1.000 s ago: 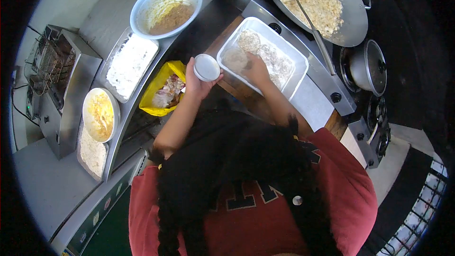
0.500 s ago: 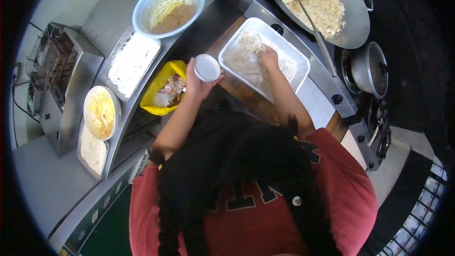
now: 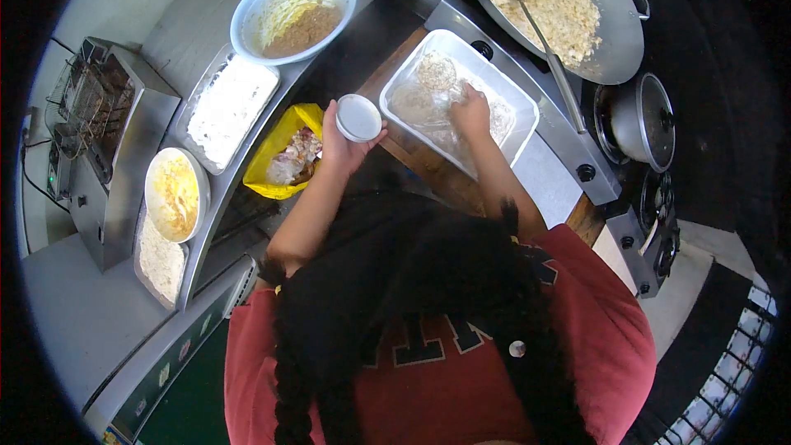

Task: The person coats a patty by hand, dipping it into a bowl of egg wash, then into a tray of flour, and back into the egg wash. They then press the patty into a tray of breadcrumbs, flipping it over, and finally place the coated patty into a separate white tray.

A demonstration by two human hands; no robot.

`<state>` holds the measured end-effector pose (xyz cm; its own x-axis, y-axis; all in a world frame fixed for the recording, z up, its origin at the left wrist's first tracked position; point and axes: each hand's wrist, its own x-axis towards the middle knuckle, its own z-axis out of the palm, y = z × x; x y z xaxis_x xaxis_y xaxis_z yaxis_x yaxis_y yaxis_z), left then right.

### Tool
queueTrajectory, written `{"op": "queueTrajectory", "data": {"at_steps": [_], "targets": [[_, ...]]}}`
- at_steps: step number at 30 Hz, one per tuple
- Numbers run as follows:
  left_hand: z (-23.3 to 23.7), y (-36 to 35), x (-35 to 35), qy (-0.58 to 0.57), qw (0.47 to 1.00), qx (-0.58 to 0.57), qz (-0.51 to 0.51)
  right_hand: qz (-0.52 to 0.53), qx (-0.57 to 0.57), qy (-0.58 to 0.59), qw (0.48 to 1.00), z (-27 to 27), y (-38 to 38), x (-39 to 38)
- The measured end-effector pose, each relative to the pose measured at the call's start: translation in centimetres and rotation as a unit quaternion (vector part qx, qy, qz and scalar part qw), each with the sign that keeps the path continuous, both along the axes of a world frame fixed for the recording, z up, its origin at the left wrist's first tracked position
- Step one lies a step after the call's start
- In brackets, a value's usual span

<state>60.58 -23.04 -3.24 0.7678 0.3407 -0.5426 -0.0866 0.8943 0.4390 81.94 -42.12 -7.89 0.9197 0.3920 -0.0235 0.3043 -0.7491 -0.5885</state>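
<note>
My left hand (image 3: 339,147) is wrapped round a small, shallow white round dish or lid (image 3: 359,118), held level beside the tray. My right hand (image 3: 471,112) is inside the white rectangular tray (image 3: 526,138), its fingers drawn together; what they pinch, if anything, is too small to make out. Just left of those fingers lies a round, crumb-coated patty (image 3: 436,72). Clear plastic film (image 3: 424,112) covers paler coated pieces in the tray's near part. Loose white crumbs lie at the tray's right side.
A wok (image 3: 620,41) of fried crumbs with a long ladle (image 3: 554,64) sits at upper right, beside a lidded pot (image 3: 639,128). Leftward are a bowl of brown mixture (image 3: 301,31), a flour tray (image 3: 229,115), an egg bowl (image 3: 177,198) and a yellow bag (image 3: 262,166).
My right hand has shifted slightly right, off the coated patty, which now shows whole in the tray. My left hand and the round dish have barely moved.
</note>
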Motion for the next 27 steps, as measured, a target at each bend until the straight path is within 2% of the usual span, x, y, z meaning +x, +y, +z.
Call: {"op": "queueTrajectory", "data": {"at_steps": [6, 8, 9, 11, 15, 17, 21, 23, 27], "targets": [[-0.2, -0.1, 0.1, 0.002, 1.000, -0.006, 0.000, 0.046, 0.025, 0.012, 0.999, 1.5, -0.4, -0.2], [-0.1, -0.1, 0.1, 0.002, 1.000, -0.004, -0.004, 0.079, 0.051, 0.235, 0.967, 3.0, 0.0, -1.1], [-0.2, -0.1, 0.1, 0.002, 1.000, -0.004, -0.005, 0.078, 0.051, 0.235, 0.967, 2.6, 0.2, -1.5], [-0.2, -0.1, 0.1, 0.007, 1.000, -0.007, -0.004, 0.162, 0.095, 0.047, 0.981, 1.6, 0.7, -2.3], [-0.1, -0.3, 0.0, 0.010, 1.000, -0.001, -0.004, 0.156, 0.116, 0.017, 0.981, -0.8, 1.1, -2.4], [-0.4, -0.2, -0.2, 0.008, 1.000, -0.004, -0.008, 0.124, 0.117, 0.156, 0.973, -1.0, 1.2, -2.5], [-0.1, -0.1, -0.4, 0.016, 1.000, -0.004, -0.004, 0.130, 0.079, 0.198, 0.968, 0.0, 1.2, -2.7], [-0.1, -0.1, -0.5, 0.015, 1.000, -0.005, -0.002, 0.182, 0.076, 0.045, 0.979, 0.5, 1.4, -3.0], [-0.4, -0.1, -0.5, 0.000, 1.000, -0.001, -0.002, 0.225, 0.033, 0.023, 0.973, 3.0, 2.8, -3.4]]}}
